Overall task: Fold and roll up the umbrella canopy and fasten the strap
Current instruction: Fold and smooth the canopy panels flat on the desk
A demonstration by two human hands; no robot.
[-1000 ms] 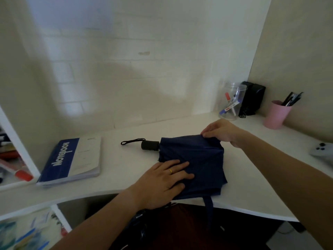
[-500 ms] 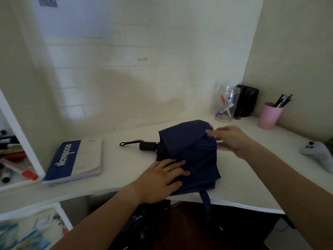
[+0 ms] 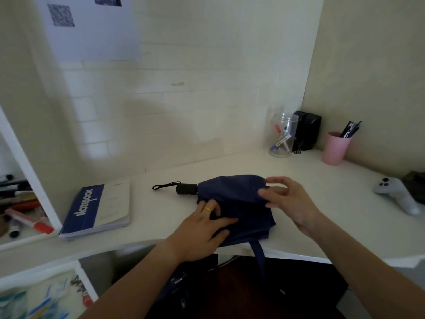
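Half done, by appearance: canopy point(image 3: 239, 203) folded flat under left hand point(image 3: 202, 229), fingers straight; right hand point(image 3: 287, 201) loose-fingered, gripping nothing; strap point(image 3: 258, 256) hangs unfastened.

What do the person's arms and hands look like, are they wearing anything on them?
Both forearms are bare, with no sleeves, gloves or watch in view. The left hand wears a thin yellow ring on one finger. The right hand shows no ring or other item. Nails look short and unpainted.

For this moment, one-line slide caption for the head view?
Left hand presses the navy umbrella canopy flat on the desk; right hand reaches its far edge.
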